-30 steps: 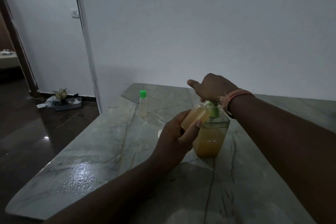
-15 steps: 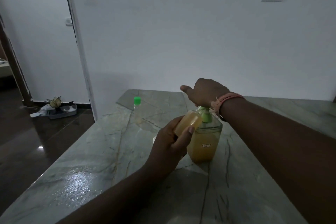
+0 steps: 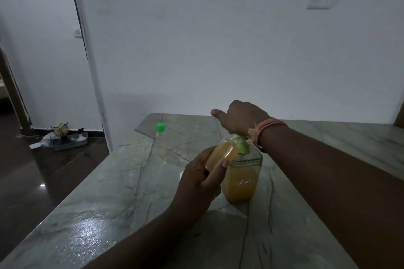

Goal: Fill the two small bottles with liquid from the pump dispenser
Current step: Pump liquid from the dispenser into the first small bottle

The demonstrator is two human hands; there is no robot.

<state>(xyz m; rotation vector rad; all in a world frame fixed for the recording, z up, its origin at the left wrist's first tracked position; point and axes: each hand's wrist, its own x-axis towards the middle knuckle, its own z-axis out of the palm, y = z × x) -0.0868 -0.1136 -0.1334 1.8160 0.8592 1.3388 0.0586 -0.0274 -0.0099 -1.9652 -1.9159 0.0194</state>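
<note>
Left arm: reaches in from the lower left, forearm angled up toward the middle of the bench (image 3: 91, 214).
Left hand (image 3: 200, 183): back of the hand toward the camera, thumb up along the near side of a small bottle (image 3: 222, 153).
Left grip: fingers and thumb curled round the small bottle, holding it tilted, its top end leaning toward the green pump head (image 3: 241, 145).
Small bottle in hand: filled with amber liquid; its mouth is hidden against the pump, so whether the spout sits inside it cannot be told.
Right arm: comes in from the right edge, forearm sloping up and left, a pink thread band (image 3: 270, 125) round the wrist.
Right hand (image 3: 241, 117): palm down on top of the pump, thumb stuck out to the left.
Right grip: the fingers are hidden beneath the hand in dim light; they seem to press on the pump head, but how far they curl cannot be told.
Pump dispenser (image 3: 242, 178): clear bottle standing upright on the bench, roughly two thirds full of amber liquid, small label on its front, just right of the left hand.
Second small bottle (image 3: 160, 141): upright on the bench, well apart to the far left, green cap on, looks nearly empty.
Bench: grey-green veined stone, glossy patch at near left.
Floor (image 3: 32, 177): dark, with a tray of oddments (image 3: 65, 138) by the wall.
</note>
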